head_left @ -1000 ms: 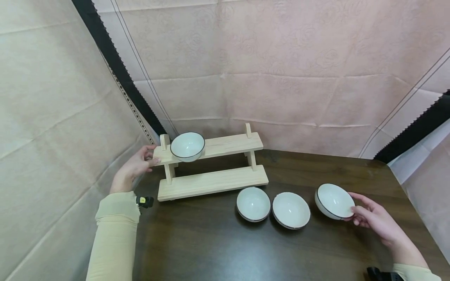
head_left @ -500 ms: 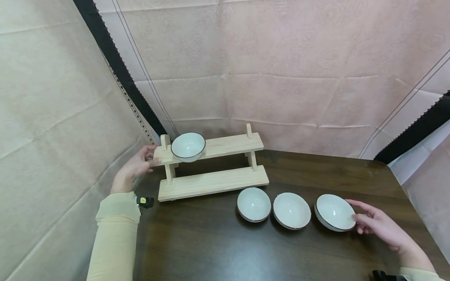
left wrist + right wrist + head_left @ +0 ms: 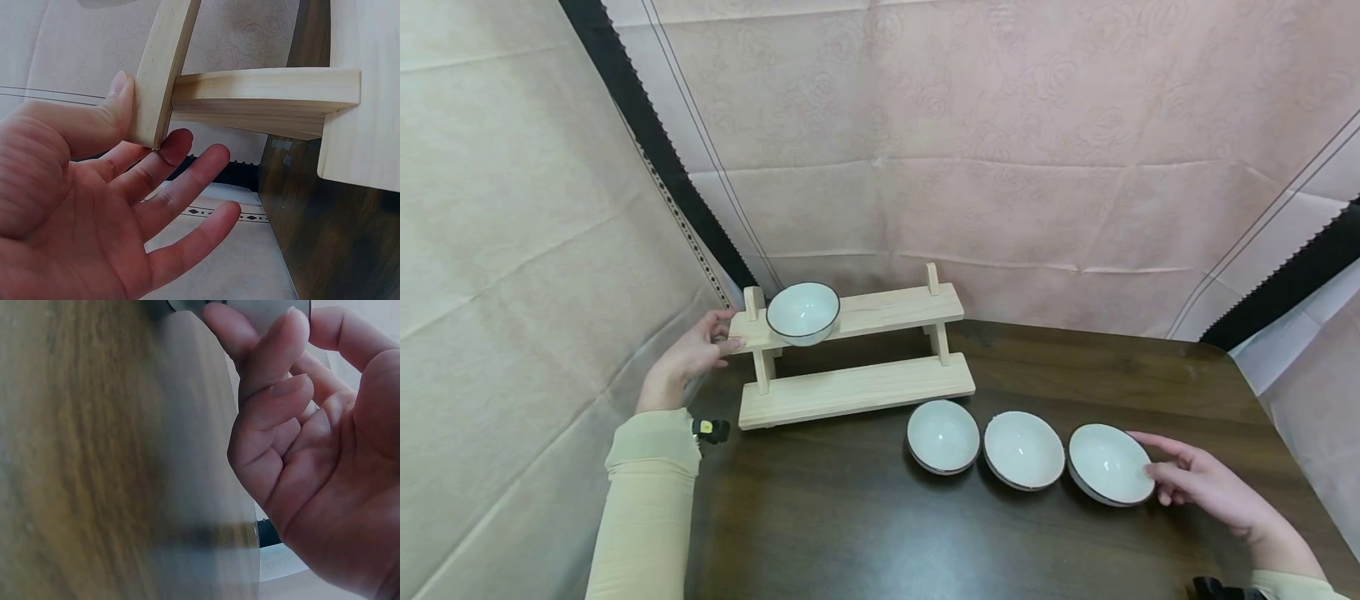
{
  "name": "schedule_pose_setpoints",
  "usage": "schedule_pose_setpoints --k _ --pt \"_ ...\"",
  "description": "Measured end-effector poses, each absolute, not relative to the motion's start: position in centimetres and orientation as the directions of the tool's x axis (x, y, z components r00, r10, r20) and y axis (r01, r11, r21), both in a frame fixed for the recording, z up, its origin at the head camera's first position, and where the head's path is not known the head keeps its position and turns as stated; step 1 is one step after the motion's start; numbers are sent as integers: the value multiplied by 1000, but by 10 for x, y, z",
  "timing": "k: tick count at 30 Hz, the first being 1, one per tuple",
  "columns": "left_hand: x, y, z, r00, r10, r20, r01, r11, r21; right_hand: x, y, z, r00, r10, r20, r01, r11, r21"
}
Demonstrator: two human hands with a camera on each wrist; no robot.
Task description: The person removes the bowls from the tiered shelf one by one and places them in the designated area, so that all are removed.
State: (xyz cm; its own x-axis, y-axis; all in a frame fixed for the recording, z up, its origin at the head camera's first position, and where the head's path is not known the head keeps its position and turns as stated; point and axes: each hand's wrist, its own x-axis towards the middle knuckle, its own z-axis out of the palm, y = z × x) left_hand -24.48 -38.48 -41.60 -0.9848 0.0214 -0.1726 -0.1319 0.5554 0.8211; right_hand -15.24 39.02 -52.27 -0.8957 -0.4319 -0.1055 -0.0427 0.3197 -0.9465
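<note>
My left hand (image 3: pixel 688 358) grips the left end of the upper board of a two-tier wooden shelf (image 3: pixel 857 387). In the left wrist view its thumb presses one face of the board (image 3: pixel 164 75) and a fingertip lies against the other, the remaining fingers spread. A white bowl with a dark rim (image 3: pixel 803 312) stands on the upper board's left part. At the right, my right hand (image 3: pixel 1206 487) holds another dark-rimmed white bowl (image 3: pixel 1109 463) by its right side, thumb at the rim. Only a sliver of this bowl (image 3: pixel 256 309) shows in the right wrist view.
Two more white bowls, one left (image 3: pixel 943 437) and one in the middle (image 3: pixel 1024 450), sit in a row beside the held bowl on the dark wooden table (image 3: pixel 865 517). Pale cloth (image 3: pixel 1000 167) hangs behind the table and along its left side.
My right hand has brought its bowl down and toward the front, then slightly left, in line with the other two bowls. The left hand keeps its grip on the shelf.
</note>
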Motion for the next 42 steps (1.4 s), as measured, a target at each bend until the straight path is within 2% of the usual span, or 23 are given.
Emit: schedule_pose_setpoints --k 18,26,42 --pt "-248 -389 -421 -986 51 -156 -107 523 846 -156 395 -518 -863 -467 -193 -7 393 -920" --pt "-250 -388 -421 -986 59 -156 -102 531 841 -157 398 -515 -829 -487 -274 70 396 -916" --pt "-248 -387 -418 -986 43 -163 -114 540 834 -159 401 -511 -829 -467 -310 83 445 -892"
